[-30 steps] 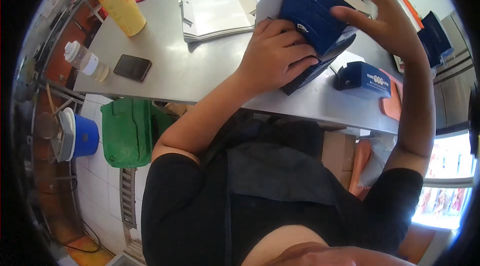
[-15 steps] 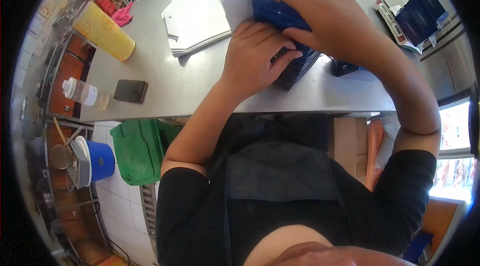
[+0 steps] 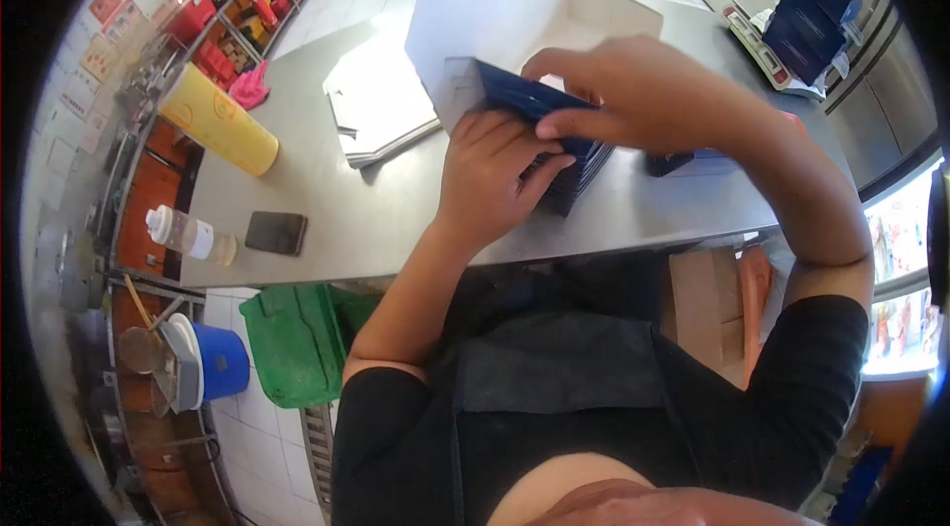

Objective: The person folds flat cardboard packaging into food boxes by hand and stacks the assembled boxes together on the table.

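A cardboard box, dark blue outside and white inside, stands part-folded on the steel table, with its large white panel (image 3: 495,6) raised at the back and a blue side flap (image 3: 510,91) in front. My left hand (image 3: 487,165) grips the near left edge of the box, fingers bent over the flap. From the right, my right hand (image 3: 623,95) pinches the flap between thumb and fingers. Beneath my hands are the layered dark edges of a blue stack (image 3: 579,185), partly hidden. Left of the box lies a pile of flat white cardboard sheets (image 3: 381,105).
On the steel table (image 3: 327,254) are a phone (image 3: 276,232), a clear bottle (image 3: 193,234) and a yellow cylinder (image 3: 220,120). Blue boxes (image 3: 807,36) sit on a scale (image 3: 757,46) at the right. A green bin (image 3: 292,343) stands below the front edge.
The camera view has shifted, so the table sits lower in the picture. Both hands keep hold of the box flap, and more of the raised white panel and a white side flap shows.
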`<state>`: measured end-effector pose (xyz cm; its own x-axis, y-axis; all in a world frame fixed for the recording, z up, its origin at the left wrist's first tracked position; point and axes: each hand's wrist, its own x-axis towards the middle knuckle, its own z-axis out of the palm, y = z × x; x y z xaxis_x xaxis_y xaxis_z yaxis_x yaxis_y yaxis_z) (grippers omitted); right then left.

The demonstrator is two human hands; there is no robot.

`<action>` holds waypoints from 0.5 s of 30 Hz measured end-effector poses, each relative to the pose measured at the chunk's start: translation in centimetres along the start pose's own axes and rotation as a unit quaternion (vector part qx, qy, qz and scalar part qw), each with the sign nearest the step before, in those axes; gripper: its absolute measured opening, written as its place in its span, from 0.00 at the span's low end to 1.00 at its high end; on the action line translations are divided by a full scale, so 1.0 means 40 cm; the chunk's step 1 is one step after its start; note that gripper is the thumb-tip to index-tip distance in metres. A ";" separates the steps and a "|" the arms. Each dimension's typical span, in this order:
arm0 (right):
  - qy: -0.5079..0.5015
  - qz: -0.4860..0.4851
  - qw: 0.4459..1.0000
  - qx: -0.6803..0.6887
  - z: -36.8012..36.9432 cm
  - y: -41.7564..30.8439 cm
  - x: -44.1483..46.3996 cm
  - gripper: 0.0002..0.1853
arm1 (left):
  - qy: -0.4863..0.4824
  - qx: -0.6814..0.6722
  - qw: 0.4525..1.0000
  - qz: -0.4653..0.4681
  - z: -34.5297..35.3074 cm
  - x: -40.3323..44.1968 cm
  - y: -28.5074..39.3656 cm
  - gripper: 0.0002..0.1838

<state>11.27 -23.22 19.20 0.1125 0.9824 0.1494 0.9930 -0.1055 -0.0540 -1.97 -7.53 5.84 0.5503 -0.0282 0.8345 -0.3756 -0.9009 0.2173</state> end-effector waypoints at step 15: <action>0.036 0.114 0.991 0.063 0.034 0.244 0.079 0.34 | 0.121 0.002 0.992 0.025 -0.034 -0.001 -0.004 0.25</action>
<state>21.26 -20.94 17.82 0.3402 0.9212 0.1886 0.9293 -0.2988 -0.2169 -2.94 -6.78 6.47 0.3359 0.0315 0.9414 -0.3950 -0.9026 0.1712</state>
